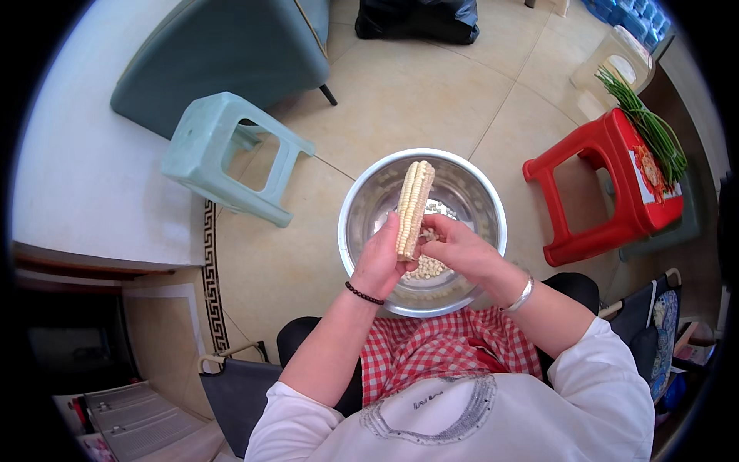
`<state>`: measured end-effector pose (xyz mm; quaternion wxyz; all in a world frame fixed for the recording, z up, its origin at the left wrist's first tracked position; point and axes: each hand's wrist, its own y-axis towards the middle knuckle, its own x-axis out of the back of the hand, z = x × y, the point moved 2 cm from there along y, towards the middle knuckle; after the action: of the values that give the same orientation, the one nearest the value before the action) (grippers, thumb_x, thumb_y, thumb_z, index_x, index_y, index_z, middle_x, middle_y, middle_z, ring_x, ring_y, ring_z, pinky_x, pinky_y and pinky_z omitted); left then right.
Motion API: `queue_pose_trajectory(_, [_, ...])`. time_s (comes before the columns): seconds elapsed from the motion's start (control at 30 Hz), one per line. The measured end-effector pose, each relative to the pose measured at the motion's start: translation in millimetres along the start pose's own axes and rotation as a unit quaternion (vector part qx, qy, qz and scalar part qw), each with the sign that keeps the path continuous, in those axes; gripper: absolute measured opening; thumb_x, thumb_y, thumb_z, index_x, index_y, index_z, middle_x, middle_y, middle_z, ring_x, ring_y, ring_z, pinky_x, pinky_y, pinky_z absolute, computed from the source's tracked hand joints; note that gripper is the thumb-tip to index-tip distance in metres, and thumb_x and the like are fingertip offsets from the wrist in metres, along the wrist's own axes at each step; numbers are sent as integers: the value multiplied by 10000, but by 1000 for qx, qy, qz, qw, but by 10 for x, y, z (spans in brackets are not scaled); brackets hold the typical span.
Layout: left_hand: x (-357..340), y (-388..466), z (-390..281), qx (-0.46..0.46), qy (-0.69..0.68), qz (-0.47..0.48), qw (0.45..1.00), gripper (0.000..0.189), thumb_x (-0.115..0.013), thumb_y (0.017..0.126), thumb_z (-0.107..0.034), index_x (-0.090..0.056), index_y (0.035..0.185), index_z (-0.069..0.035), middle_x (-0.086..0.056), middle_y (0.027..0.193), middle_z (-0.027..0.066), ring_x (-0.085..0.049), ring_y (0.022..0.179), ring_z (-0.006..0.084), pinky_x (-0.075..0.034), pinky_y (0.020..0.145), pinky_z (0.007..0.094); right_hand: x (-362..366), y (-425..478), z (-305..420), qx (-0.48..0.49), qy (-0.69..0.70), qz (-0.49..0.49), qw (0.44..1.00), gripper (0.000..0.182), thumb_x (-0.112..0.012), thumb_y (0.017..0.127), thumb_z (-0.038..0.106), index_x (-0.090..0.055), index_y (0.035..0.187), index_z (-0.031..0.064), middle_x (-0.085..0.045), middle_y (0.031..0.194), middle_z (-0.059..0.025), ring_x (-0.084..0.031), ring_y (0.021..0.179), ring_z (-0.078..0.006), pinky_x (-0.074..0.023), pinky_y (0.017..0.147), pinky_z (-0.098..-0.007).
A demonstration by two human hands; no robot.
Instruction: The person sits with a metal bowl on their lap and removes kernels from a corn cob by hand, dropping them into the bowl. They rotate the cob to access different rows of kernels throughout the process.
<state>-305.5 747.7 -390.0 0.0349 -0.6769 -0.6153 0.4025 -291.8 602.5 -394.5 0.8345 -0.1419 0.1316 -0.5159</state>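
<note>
A pale corn cob (413, 211) is tilted nearly lengthwise away from me over a steel basin (355, 193). Kernels cover its left side, while a strip along its right side looks stripped. My left hand (380, 248) grips the cob's lower end, thumb along its side. Close to the cob's right side, my right hand (456, 245) has its fingers curled, with a few loose kernels (430, 234) at the fingertips. More loose kernels (427, 268) lie on the basin's bottom below my hands. Part of the basin floor is hidden by my hands and the cob.
A light green plastic stool (199, 136) stands to the left, near a blue-grey sofa (231, 63). On the right, a red plastic stool (620, 196) carries green stalks (652, 130). A black plastic bag (415, 20) lies ahead on the tiled floor (427, 104). A red checked apron (439, 341) covers my lap.
</note>
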Motion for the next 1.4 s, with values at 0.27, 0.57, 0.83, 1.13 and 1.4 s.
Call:
queue_pose_trajectory(0.27, [36,9,-15,-59,-32,9,998,341,-355,997,-399,-481,1164,-129,-545,918,-1,-519,721,98,-423,585,247,-5,-112,196,142,-180,-78,970,398,-578,849,189,-547,1187,-20,-606,1110,-181,-601,987,-263,-474,828,-340])
queue_pose_trajectory(0.57, [41,52,61,-178,96,-58,978,511,-428,977,-412,-332,1312,-37,-517,1104,87,-518,943,131,-459,755,264,-145,-123,149,16,1,27,1000,508,-634,826,141,-405,1231,-61,-612,800,-46,-567,705,-77,-444,606,-219])
queue_pose_trajectory(0.83, [-57,-26,36,-236,187,-61,952,500,-441,982,-356,-313,1325,-15,-507,1142,117,-520,973,147,-458,781,268,-156,-134,142,27,-20,12,999,407,-582,824,54,-411,1182,-34,-597,800,-32,-546,689,-59,-425,572,-205])
queue_pose_trajectory(1.13, [-14,-42,18,-155,144,-15,977,521,-329,996,-438,-310,1359,-65,-532,1094,70,-563,791,104,-481,588,231,-97,-116,133,-21,99,68,993,377,-562,811,39,-400,1142,-43,-577,777,-65,-498,609,-71,-372,505,-206])
queue_pose_trajectory(1.4, [-43,-31,42,-205,197,-33,958,504,-348,995,-421,-328,1351,-66,-539,1073,51,-553,816,95,-469,618,217,-112,-121,201,-39,64,52,996,408,-583,807,66,-397,1152,-48,-552,737,-38,-478,574,-59,-343,461,-199])
